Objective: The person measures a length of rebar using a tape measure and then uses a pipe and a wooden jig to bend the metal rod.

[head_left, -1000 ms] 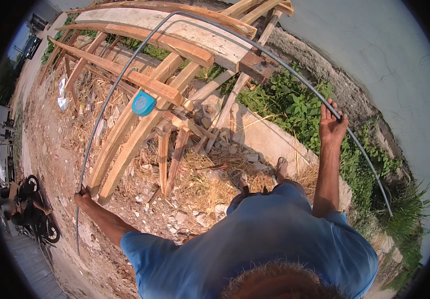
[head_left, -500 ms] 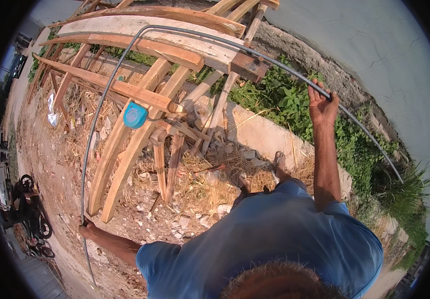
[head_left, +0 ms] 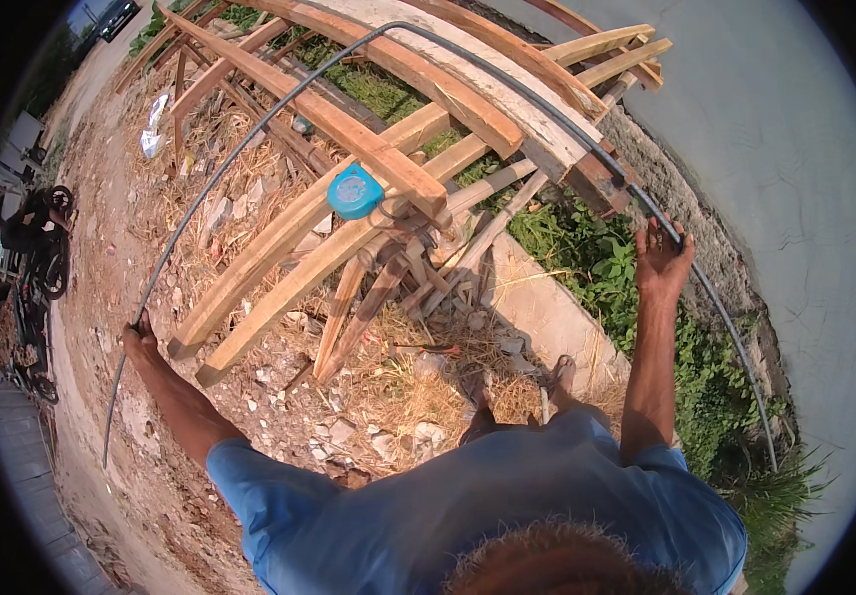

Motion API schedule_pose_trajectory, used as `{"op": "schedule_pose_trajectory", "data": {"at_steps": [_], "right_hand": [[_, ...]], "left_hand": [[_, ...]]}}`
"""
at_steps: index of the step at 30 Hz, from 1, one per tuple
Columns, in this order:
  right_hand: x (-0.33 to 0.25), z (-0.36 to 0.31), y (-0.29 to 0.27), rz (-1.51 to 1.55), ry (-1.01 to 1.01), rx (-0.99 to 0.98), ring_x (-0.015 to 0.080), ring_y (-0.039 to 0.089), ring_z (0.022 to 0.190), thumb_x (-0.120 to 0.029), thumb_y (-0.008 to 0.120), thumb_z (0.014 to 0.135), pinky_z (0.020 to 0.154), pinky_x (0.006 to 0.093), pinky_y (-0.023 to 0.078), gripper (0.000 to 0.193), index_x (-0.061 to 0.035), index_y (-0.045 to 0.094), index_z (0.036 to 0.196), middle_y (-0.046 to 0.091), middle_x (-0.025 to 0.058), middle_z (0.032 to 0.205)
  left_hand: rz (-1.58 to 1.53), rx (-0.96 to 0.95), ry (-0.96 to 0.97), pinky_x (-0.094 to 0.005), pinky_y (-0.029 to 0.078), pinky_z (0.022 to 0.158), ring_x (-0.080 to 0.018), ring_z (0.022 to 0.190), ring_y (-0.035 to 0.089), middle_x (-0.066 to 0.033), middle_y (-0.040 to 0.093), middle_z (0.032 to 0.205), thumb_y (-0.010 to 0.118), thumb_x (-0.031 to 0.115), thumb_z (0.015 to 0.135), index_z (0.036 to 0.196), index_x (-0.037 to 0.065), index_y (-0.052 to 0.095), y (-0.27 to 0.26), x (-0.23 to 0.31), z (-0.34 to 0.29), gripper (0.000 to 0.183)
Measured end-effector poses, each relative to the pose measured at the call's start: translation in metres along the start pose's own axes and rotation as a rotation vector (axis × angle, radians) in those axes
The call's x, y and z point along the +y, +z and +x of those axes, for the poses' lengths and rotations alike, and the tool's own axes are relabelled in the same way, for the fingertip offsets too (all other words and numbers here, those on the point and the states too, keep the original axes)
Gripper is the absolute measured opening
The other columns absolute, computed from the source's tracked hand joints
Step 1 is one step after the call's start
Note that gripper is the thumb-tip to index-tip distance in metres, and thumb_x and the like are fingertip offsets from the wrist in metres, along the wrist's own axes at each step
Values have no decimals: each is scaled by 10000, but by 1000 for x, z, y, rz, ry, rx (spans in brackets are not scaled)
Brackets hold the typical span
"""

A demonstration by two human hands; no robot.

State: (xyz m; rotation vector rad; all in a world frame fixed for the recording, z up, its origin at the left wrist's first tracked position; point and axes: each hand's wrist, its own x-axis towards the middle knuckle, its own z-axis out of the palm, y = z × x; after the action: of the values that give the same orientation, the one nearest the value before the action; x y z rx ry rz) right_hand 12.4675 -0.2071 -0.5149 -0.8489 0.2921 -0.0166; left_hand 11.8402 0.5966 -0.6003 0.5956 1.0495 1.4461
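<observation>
A long, thin grey metal rod arcs across the view from far left to right, bending sharply over the white plank at the top. My left hand is closed around its left stretch, just beyond the ends of two timbers. On the right, my right hand has its fingers curled around the rod, near a brown block at the plank's end. The rod passes along this block. A turquoise rounded case, resembling a tape measure, rests on the timbers between my hands.
A rough timber frame stands in front of me. Rubble and straw cover the ground, with a low concrete edge and green plants to the right. A grey wall rises beyond. Motorcycles stand far left.
The view has turned, so the timber frame and case appear farther right. My left hand has shifted outward from the timber ends with the rod. My right hand, still gripping, appears nearer the brown block.
</observation>
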Motion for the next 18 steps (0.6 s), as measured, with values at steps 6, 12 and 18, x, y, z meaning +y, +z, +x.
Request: {"op": "schedule_pose_trajectory", "data": {"at_steps": [6,12,18], "right_hand": [[5,10,-3,23,-6,6,276,514,1158,-436,403,1016,954,469,419,364,-109,560,1049,583,103,1214],[13,13,-10,-35,61,10,309,516,1132,-466,369,1019,901,475,462,463,-36,490,1137,535,146,1228],[18,24,-20,-48,145,20,297,516,1104,-496,334,1017,864,434,492,581,33,421,1241,493,177,1245]], "left_hand": [[110,113,49,-439,627,816,-415,934,633,-280,505,1103,379,110,1005,1216,-193,342,21,-40,4,371],[137,167,-29,-426,635,789,-376,880,643,-257,510,1082,454,100,974,1233,-154,388,0,-32,-3,369],[-41,169,180,-494,635,689,-342,741,629,-216,560,959,535,14,848,975,-112,499,2,-27,-24,183]]}}
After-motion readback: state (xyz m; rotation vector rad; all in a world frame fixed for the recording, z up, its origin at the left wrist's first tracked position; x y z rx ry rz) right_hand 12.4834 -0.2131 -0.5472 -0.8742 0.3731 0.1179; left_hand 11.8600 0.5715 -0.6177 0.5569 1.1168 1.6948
